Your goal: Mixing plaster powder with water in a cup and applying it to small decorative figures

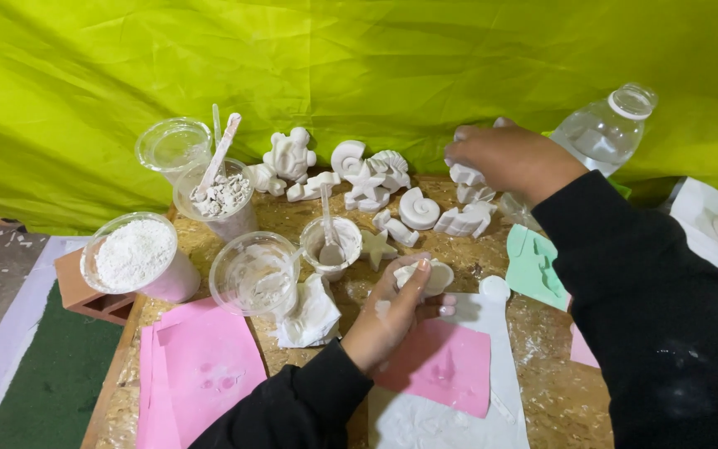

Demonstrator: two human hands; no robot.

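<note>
A yellow-green cloth [359, 75] hangs behind a chipboard table [558, 399] crowded with casting gear, and the work in hand looks like setting finished plaster pieces out in a group at the back.

The right hand [513, 158] reaches over the far side of the table, fingers curled down around a small white plaster cast [464, 174]. The grip is narrow and closed on the piece, which sits at or just above the other casts there; whether it already rests on them cannot be told. A clear plastic bottle [604, 133] leans just behind that hand.

The left hand [392, 312] is nearer, over a pink sheet [446, 366] lying on a white one. Its fingers and thumb wrap a flat white plaster shape [425, 276], held firmly and slightly lifted off the sheet.

To the left stand a cup of white powder [136, 256] on a brick [85, 295], a cup of broken plaster bits [219, 198] with a stick in it, an empty-looking clear cup [174, 145] behind that, a smeared cup [255, 273] and a small cup with a spoon [330, 245]. A crumpled tissue [309, 316] lies beside them.

Between the hands is a cluster of shell and star casts [371, 183].

As a judgement, the next move calls for a light, steady touch: these pieces look brittle, and the held one needs a free spot among its neighbours without knocking them.
</note>
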